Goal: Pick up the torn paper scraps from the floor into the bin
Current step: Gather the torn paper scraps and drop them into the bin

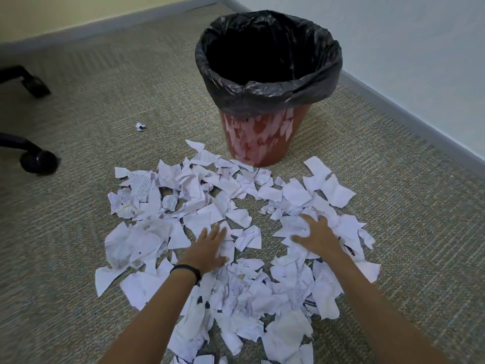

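So the floor here is a greyish-tan woven carpet (86, 227) with a fine ribbed pattern, and it runs up to a grey baseboard (409, 109) on 2 sides, under a cream wall (78, 11) at 11 o'clock and a pale bluish-white wall (406, 35) at 2 o'clock. They meet in a corner right behind the bin.

The round reddish-brown plastic bin (262, 137) stands upright at 12 o'clock, with a black plastic bag liner (267, 93) folded over its rim. Its side looks patchy with pale marks, can't tell what those are.

The torn white paper scraps (231, 290), some with printed text, are all over the carpet in a wide heap from the foot of the bin down to 6 o'clock. 1 small crumpled white scrap (140, 126) sits on its own at 10 o'clock, well apart from the pile.

Both hands are down on the heap. The left hand (208, 249), with a black wristband (187, 271) on it, lies flat on the scraps with fingers straight and close together. The right hand (319, 236) has its fingers curled around a bunch of scraps.

At 9 o'clock, 2 black office chair legs with casters (38, 161) poke in from the edge.
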A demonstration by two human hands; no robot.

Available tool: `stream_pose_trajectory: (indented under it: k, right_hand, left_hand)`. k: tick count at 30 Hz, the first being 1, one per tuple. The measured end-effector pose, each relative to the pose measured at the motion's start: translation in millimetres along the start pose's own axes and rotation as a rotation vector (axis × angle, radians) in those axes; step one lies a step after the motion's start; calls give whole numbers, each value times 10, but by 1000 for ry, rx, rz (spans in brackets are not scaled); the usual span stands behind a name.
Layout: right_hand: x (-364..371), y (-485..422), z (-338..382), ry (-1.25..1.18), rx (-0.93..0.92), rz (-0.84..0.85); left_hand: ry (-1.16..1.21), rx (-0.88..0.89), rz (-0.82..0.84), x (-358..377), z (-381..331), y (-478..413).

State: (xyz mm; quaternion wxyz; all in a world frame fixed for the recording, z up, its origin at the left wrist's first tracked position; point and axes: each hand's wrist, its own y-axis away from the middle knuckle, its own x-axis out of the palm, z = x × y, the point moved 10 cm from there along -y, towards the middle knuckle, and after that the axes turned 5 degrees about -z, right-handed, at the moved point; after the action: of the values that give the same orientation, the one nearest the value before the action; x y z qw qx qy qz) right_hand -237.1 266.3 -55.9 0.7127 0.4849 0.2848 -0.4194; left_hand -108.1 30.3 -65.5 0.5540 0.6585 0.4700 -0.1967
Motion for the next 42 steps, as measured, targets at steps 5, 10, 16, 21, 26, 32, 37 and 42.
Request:
stream_pose_trajectory:
  k: [5, 10, 16, 21, 26, 32, 37, 42]
  right_hand:
    - [101, 73, 266, 62, -76, 28]
    - [213, 193, 522, 155, -140, 55]
    - [411, 224, 717, 67, -254, 104]
    - [573, 315, 771, 38, -253, 244]
    - [169, 455, 989, -245, -213, 345]
    - [-706, 572, 1425, -725, -185, 321]
    - [-1419, 683, 1831, -1267, -297, 269]
    - [-2091, 587, 2099, -1710, -331, 189]
  left_hand:
    - [-111, -6, 130, 135, -19, 40]
    - [-343, 16, 12, 131, -90, 113]
    - [-189, 81, -169, -104, -61, 173]
    - [-164, 80, -226, -177, 37, 219]
    - [192, 17, -294, -339, 184, 260]
    - [726, 36, -720, -1221, 117, 523]
    - [1083, 100, -865, -1899, -149, 778]
    - [1179, 217, -1004, -2760, -537, 1016]
